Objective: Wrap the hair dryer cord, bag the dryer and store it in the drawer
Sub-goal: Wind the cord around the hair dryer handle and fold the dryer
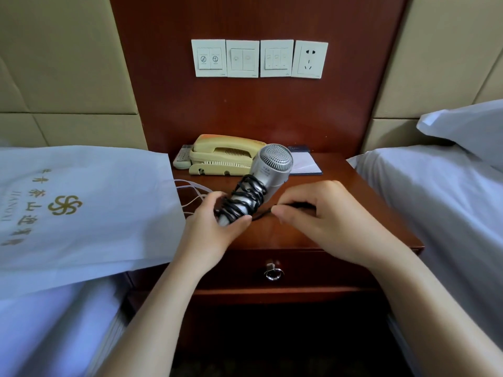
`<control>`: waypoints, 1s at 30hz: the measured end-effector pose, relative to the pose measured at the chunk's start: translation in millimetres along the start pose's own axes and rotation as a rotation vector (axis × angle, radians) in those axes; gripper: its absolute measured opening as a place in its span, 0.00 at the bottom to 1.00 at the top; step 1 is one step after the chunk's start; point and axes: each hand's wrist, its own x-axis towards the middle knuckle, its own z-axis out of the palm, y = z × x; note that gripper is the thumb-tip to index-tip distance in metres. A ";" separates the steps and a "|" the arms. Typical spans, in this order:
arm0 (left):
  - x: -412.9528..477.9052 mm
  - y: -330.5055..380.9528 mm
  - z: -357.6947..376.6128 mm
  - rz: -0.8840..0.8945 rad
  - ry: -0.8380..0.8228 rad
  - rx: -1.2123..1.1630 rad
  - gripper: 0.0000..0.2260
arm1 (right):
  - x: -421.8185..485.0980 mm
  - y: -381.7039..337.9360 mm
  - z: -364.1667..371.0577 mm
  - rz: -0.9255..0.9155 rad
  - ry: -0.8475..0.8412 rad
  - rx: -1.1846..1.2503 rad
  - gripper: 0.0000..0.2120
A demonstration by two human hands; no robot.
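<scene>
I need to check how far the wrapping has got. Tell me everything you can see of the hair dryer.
The hair dryer is small, silver and plastic-looking, with a round perforated grille facing the camera. It tilts, head up and away, above the wooden nightstand. Black cord is wound in crossing loops around its handle. The left hand grips the handle's lower end; the right hand pinches the short remaining cord beside it.

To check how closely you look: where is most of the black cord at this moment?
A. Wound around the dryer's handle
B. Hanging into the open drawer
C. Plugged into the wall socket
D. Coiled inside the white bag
A: the black cord loops around the handle of the silver hair dryer, which the left hand grips.
</scene>
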 end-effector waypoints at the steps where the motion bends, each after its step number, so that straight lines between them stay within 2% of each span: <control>1: -2.4 3.2 0.7 0.027 -0.007 0.015 0.22 | 0.5 -0.8 0.9 0.004 0.040 0.011 0.13; 7: -8.6 14.1 10.3 0.098 -0.109 0.099 0.27 | 5.4 -6.5 5.3 -0.017 0.202 0.062 0.10; 12: -11.6 21.1 11.4 0.182 -0.176 0.209 0.25 | 11.0 -3.7 1.5 0.022 0.287 0.018 0.10; 17: -13.9 24.2 18.2 0.166 -0.221 0.330 0.19 | 13.4 -5.1 12.7 0.032 0.270 -0.047 0.13; 22: -8.2 22.6 20.3 0.138 -0.168 0.392 0.16 | 12.2 -5.6 15.5 0.027 0.244 -0.040 0.14; 27: -5.2 19.6 23.7 0.011 -0.232 0.254 0.13 | 12.5 -3.7 12.5 0.057 0.194 0.034 0.12; 30: -5.9 14.7 25.3 0.034 -0.232 0.209 0.13 | 14.4 5.4 1.9 0.100 0.189 0.108 0.14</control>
